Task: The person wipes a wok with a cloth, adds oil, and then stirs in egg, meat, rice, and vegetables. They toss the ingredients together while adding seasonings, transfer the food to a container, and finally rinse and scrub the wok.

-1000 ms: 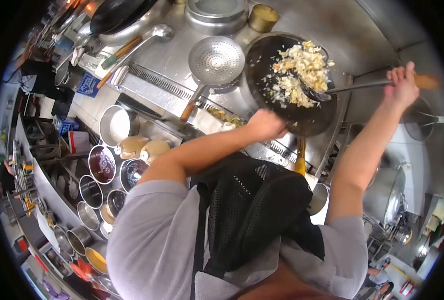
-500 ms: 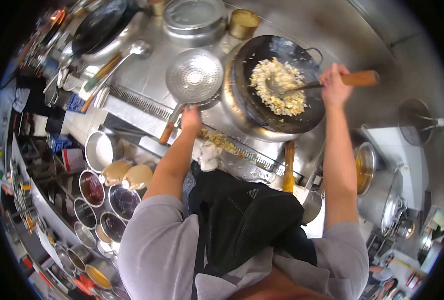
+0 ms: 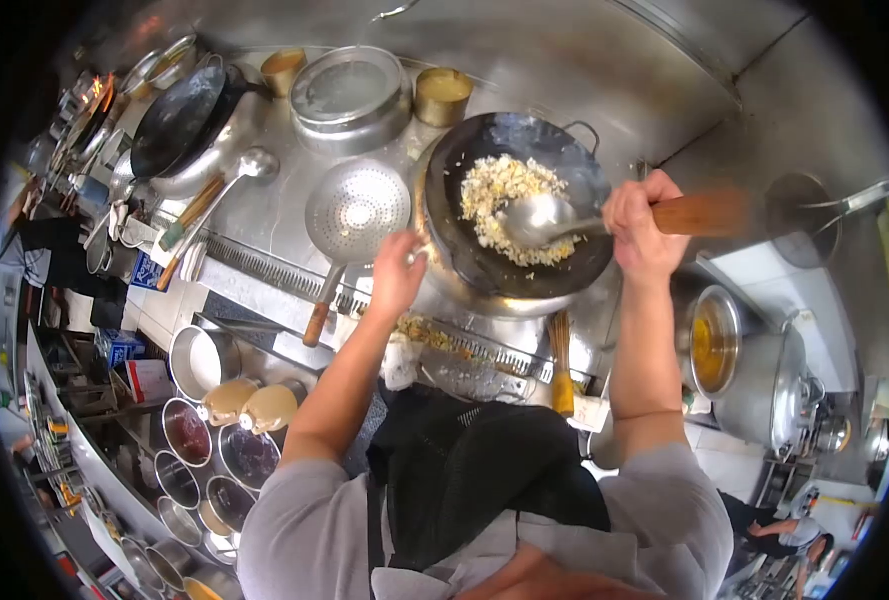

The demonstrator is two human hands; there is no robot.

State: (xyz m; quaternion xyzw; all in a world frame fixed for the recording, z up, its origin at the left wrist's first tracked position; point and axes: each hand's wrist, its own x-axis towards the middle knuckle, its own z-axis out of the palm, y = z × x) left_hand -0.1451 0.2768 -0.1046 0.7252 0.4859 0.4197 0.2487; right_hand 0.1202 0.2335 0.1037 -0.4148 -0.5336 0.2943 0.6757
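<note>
My right hand (image 3: 647,225) grips the shaft of a ladle (image 3: 540,219) just below its wooden handle. The ladle's bowl sits in fried rice (image 3: 500,192) with yellow bits, inside a black wok (image 3: 570,270) on the burner. My left hand (image 3: 401,272) is in the air by the wok's left rim, fingers apart and holding nothing I can see. Just left of that hand lies a perforated strainer (image 3: 358,212), its wooden handle toward me.
Behind stand a lidded metal pot (image 3: 352,100) and a tin of yellowish liquid (image 3: 443,97). A second wok (image 3: 180,120) and another ladle (image 3: 258,163) are at left. A bamboo brush (image 3: 562,370) rests at the front edge. Sauce pots (image 3: 187,432) and squeeze bottles fill the lower left.
My left hand has let go of the strainer's handle and moved toward the wok. The ladle's bowl has turned in the rice, and the whole view has shifted.
</note>
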